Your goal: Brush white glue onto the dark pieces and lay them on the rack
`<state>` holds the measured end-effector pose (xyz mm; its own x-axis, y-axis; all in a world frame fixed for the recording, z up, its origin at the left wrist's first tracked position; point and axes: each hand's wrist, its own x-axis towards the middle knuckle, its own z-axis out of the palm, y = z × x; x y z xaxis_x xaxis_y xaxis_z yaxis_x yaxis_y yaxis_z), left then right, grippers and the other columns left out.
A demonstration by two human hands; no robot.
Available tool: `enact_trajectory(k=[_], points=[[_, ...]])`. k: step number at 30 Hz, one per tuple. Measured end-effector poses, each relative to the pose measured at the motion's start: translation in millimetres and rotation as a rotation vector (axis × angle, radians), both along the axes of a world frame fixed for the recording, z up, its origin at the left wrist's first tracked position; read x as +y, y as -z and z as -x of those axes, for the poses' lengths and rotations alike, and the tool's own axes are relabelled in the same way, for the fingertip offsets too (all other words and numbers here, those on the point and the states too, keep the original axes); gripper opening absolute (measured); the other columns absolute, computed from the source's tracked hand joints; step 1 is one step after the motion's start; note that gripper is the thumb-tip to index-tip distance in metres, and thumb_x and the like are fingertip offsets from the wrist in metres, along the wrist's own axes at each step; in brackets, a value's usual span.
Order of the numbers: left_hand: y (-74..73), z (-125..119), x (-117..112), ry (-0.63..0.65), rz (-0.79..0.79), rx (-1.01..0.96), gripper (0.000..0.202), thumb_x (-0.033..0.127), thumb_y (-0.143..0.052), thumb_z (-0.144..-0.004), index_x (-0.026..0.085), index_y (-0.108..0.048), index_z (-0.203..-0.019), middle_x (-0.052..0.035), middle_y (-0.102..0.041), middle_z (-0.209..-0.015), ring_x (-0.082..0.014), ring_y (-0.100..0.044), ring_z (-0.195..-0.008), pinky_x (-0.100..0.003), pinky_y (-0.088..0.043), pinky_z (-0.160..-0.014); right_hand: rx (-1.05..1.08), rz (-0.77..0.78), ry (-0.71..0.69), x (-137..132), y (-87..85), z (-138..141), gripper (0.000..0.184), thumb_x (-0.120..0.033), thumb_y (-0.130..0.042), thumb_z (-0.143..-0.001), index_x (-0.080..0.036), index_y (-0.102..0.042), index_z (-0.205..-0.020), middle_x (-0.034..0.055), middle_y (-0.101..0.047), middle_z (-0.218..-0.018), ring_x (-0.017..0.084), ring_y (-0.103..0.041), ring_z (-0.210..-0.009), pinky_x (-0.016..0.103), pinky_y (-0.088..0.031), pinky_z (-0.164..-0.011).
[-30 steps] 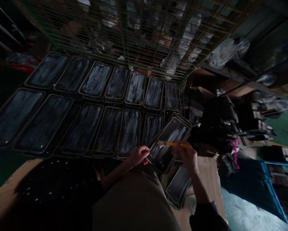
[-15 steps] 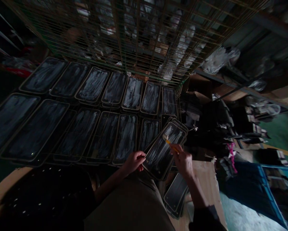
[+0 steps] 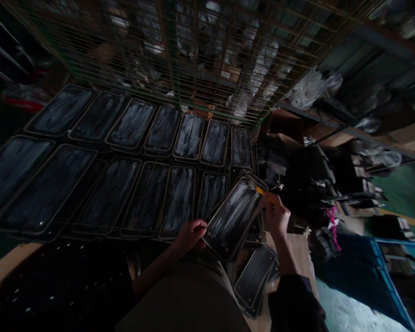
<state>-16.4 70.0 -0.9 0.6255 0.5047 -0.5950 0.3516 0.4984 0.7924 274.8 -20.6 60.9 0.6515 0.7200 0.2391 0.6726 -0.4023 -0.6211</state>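
My left hand grips the near left corner of a dark rectangular panel streaked with white paste, holding it tilted over a small stack of like panels. My right hand is closed on a thin yellow-handled brush whose tip sits at the panel's far right corner. In front of me two rows of several coated panels lie side by side. More uncoated dark panels are piled near my right forearm.
A wire mesh rack stands behind the rows of panels. Dark cluttered parts and a pink item lie to the right, beside a blue crate. Wooden board lies under the stack. My lap fills the bottom centre.
The brush has swept from the panel's middle up to its far right corner. The panel now tilts up a little more in my left hand. White streaks cover more of it.
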Motion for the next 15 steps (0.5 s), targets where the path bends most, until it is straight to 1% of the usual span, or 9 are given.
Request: enact_trajectory(k=[3,6,7,9,11,13,15], points=[[-4.1,-2,0,-0.021,0.012,0.018,0.024,0.03,-0.062,-0.077,0.014,-0.058,-0.094,0.0027,-0.063,-0.068,-0.0126,-0.063,-0.042,-0.019,-0.047,-0.039,-0.089,0.042,0.017,-9,-2.5,2,0.037,-0.046,-0.043,-0.097,-0.02,-0.065,-0.111,0.0036,-0.074,-0.079,0.019,-0.071,-0.07,0.026,-0.052,-0.061],[-6.0,-3,0,-0.034,0.02,0.019,0.024,0.031,-0.063,-0.076,0.014,-0.059,-0.093,0.0029,-0.063,-0.066,-0.0126,-0.062,-0.041,-0.019,-0.047,-0.039,-0.151,0.129,-0.062,-17,-7.3,13,0.033,-0.044,-0.043,-0.098,-0.021,-0.065,-0.107,0.003,-0.073,-0.079,0.018,-0.07,-0.067,0.025,-0.048,-0.056],[-5.7,-3,0,-0.036,0.022,0.009,0.025,0.032,-0.064,-0.076,0.014,-0.058,-0.093,0.003,-0.063,-0.065,-0.0128,-0.062,-0.04,-0.02,-0.047,-0.039,-0.129,0.159,-0.109,-20,-9.9,17,0.031,-0.043,-0.044,-0.098,-0.022,-0.065,-0.107,0.0022,-0.073,-0.078,0.017,-0.069,-0.065,0.025,-0.047,-0.056],[-4.0,-2,-1,-0.042,0.025,-0.024,0.028,0.035,-0.066,-0.076,0.014,-0.058,-0.092,0.0034,-0.062,-0.062,-0.0132,-0.062,-0.04,-0.019,-0.046,-0.038,-0.002,0.195,-0.201,-26,-17.4,25,0.028,-0.041,-0.045,-0.099,-0.023,-0.063,-0.109,0.0003,-0.072,-0.075,0.016,-0.069,-0.064,0.024,-0.048,-0.057],[-1.8,0,-2,-0.048,0.027,-0.055,0.031,0.037,-0.067,-0.075,0.014,-0.057,-0.093,0.0038,-0.062,-0.06,-0.0132,-0.062,-0.04,-0.019,-0.046,-0.038,0.159,0.189,-0.237,-30,-26.4,29,0.027,-0.041,-0.046,-0.098,-0.023,-0.063,-0.11,-0.0007,-0.07,-0.072,0.016,-0.069,-0.065,0.024,-0.051,-0.06],[-0.6,1,-2,-0.05,0.027,-0.066,0.032,0.038,-0.067,-0.075,0.014,-0.057,-0.094,0.004,-0.061,-0.059,-0.0126,-0.062,-0.04,-0.018,-0.046,-0.039,0.237,0.13,-0.175,-31,-33.0,30,0.028,-0.042,-0.047,-0.097,-0.022,-0.062,-0.109,-0.0002,-0.07,-0.072,0.016,-0.069,-0.065,0.025,-0.054,-0.063],[-0.9,1,-3,-0.05,0.022,-0.054,0.031,0.036,-0.067,-0.076,0.014,-0.057,-0.095,0.0041,-0.061,-0.061,-0.0121,-0.062,-0.04,-0.017,-0.046,-0.038,0.171,0.077,-0.071,-30,-33.2,29,0.029,-0.043,-0.048,-0.097,-0.021,-0.063,-0.109,0.0009,-0.071,-0.074,0.017,-0.069,-0.066,0.026,-0.054,-0.064]])
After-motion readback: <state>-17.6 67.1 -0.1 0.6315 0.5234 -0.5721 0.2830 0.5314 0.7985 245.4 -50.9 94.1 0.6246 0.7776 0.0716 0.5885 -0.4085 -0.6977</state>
